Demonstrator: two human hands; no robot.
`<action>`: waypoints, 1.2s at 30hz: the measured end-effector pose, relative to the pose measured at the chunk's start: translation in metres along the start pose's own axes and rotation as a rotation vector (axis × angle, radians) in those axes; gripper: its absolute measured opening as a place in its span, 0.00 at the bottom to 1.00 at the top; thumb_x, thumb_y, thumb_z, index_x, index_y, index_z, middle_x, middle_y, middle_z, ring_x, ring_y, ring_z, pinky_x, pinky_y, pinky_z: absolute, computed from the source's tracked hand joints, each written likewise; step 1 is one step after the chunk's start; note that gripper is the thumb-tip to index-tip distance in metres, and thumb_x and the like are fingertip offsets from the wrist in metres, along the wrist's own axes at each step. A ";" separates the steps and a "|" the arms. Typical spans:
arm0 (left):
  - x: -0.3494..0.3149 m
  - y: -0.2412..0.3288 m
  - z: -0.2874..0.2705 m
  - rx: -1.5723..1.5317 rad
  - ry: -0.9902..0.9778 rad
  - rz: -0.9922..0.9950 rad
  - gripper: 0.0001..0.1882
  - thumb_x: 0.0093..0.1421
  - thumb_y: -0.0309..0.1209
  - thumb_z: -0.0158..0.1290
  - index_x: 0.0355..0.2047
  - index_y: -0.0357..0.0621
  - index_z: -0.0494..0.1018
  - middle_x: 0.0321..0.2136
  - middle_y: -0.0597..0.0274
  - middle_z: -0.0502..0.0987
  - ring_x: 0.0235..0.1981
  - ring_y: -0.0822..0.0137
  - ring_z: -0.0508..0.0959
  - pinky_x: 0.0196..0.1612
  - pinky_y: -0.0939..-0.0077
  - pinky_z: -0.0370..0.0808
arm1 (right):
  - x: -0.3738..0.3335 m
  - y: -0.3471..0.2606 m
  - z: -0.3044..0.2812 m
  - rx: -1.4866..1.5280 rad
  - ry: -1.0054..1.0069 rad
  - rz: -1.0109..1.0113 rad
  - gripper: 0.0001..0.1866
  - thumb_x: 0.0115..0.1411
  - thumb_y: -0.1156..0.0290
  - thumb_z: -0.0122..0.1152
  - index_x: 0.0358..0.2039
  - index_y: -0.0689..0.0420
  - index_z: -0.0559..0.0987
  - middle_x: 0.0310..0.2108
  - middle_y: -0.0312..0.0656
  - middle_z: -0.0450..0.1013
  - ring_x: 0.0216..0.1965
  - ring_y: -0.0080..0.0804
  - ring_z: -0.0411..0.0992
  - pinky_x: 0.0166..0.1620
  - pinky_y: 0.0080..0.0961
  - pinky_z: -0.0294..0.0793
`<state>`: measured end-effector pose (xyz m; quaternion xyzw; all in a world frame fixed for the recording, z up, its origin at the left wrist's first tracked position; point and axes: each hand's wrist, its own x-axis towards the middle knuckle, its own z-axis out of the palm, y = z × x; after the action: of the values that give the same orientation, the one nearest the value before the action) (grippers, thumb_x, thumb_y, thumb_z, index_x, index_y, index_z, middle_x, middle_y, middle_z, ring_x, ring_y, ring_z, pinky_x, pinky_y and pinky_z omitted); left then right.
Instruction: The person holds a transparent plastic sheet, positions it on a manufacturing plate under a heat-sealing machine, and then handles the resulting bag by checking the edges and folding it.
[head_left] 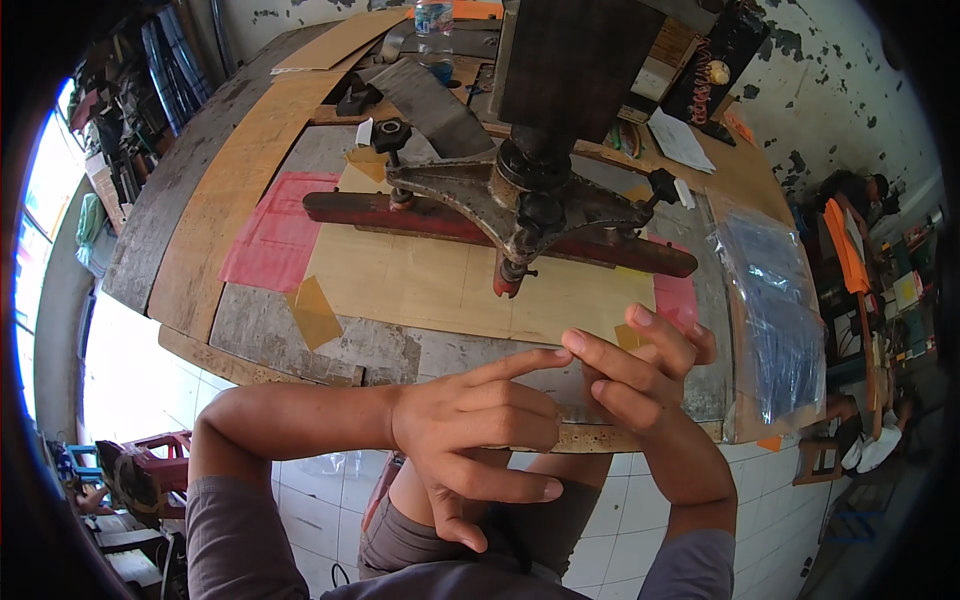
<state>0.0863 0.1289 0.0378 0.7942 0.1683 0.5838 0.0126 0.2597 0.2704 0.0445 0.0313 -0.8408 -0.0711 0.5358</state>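
My left hand (490,425) is held over the near edge of the work table (390,355), its fingers apart and holding nothing. Its outstretched index finger meets a fingertip of my right hand (645,370). The right hand is raised, with its fingers loosely bent and spread, and I see nothing held in it. Just beyond both hands lies a pale yellow sheet (420,280), fixed at its corners with brown tape (312,312). Above the sheet stands a heavy metal press head (520,195) with a long red bar (440,220) across it.
Pink film (275,230) covers the sheet's left side. Clear plastic bags (765,300) lie at the right edge. A water bottle (434,35), a grey metal plate (430,105) and white paper (682,140) are farther back. Other people sit at the far right.
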 end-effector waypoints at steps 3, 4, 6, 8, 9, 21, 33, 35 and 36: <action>-0.001 -0.001 0.001 -0.027 0.022 0.027 0.33 0.63 0.61 0.49 0.50 0.43 0.77 0.42 0.45 0.72 0.42 0.47 0.77 0.58 0.21 0.65 | 0.001 -0.005 -0.007 -0.023 -0.047 0.012 0.09 0.69 0.62 0.57 0.35 0.38 0.66 0.44 0.14 0.83 0.58 0.23 0.73 0.67 0.39 0.42; 0.000 0.001 0.001 -0.057 0.047 0.003 0.35 0.62 0.62 0.50 0.50 0.42 0.78 0.42 0.45 0.72 0.42 0.47 0.77 0.59 0.21 0.65 | 0.002 -0.007 -0.010 -0.031 -0.063 0.016 0.09 0.70 0.62 0.57 0.35 0.38 0.66 0.45 0.14 0.83 0.58 0.23 0.73 0.68 0.39 0.42; 0.000 0.003 0.003 -0.089 0.073 -0.020 0.36 0.61 0.63 0.50 0.49 0.41 0.78 0.41 0.46 0.72 0.42 0.47 0.77 0.59 0.22 0.64 | 0.002 -0.006 -0.015 -0.043 -0.139 0.010 0.08 0.70 0.62 0.56 0.35 0.38 0.66 0.45 0.15 0.83 0.58 0.22 0.73 0.68 0.39 0.41; 0.000 0.003 0.004 -0.174 0.125 -0.088 0.38 0.60 0.65 0.51 0.49 0.39 0.78 0.40 0.47 0.71 0.41 0.48 0.76 0.60 0.22 0.62 | 0.004 -0.004 -0.018 -0.046 -0.181 -0.001 0.08 0.70 0.62 0.57 0.36 0.39 0.66 0.46 0.15 0.83 0.59 0.21 0.73 0.68 0.40 0.41; 0.001 0.005 0.005 -0.176 0.125 -0.089 0.38 0.60 0.65 0.51 0.49 0.39 0.78 0.40 0.47 0.71 0.41 0.48 0.76 0.60 0.22 0.62 | 0.004 -0.003 -0.018 -0.044 -0.189 -0.006 0.08 0.69 0.62 0.57 0.36 0.39 0.66 0.47 0.15 0.83 0.59 0.21 0.73 0.68 0.40 0.40; 0.000 0.005 0.002 -0.190 0.104 -0.098 0.40 0.58 0.65 0.55 0.49 0.38 0.77 0.40 0.48 0.71 0.40 0.49 0.76 0.56 0.30 0.69 | 0.008 -0.003 -0.020 -0.005 -0.270 -0.006 0.09 0.69 0.64 0.58 0.37 0.39 0.65 0.48 0.17 0.83 0.56 0.20 0.76 0.68 0.40 0.41; 0.020 -0.018 -0.027 0.777 0.026 -0.152 0.15 0.48 0.33 0.70 0.35 0.51 0.77 0.33 0.69 0.79 0.32 0.66 0.78 0.33 0.73 0.67 | 0.006 0.006 0.011 0.186 0.016 0.119 0.20 0.58 0.74 0.69 0.37 0.44 0.64 0.42 0.25 0.83 0.50 0.28 0.79 0.63 0.39 0.54; 0.015 -0.024 -0.023 0.780 0.016 -0.148 0.16 0.47 0.31 0.70 0.36 0.52 0.77 0.33 0.70 0.80 0.31 0.67 0.78 0.34 0.73 0.67 | 0.006 0.004 0.007 0.167 -0.011 0.100 0.19 0.57 0.75 0.68 0.37 0.44 0.64 0.42 0.25 0.83 0.50 0.27 0.79 0.63 0.39 0.54; 0.014 -0.025 -0.022 0.786 0.005 -0.146 0.17 0.46 0.29 0.71 0.36 0.52 0.77 0.33 0.71 0.80 0.30 0.67 0.78 0.35 0.74 0.66 | 0.005 0.002 0.005 0.151 -0.036 0.081 0.19 0.56 0.76 0.67 0.36 0.44 0.64 0.42 0.24 0.83 0.50 0.26 0.78 0.63 0.39 0.54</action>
<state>0.0633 0.1521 0.0523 0.7229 0.4348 0.4746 -0.2514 0.2526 0.2727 0.0474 0.0363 -0.8537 0.0138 0.5193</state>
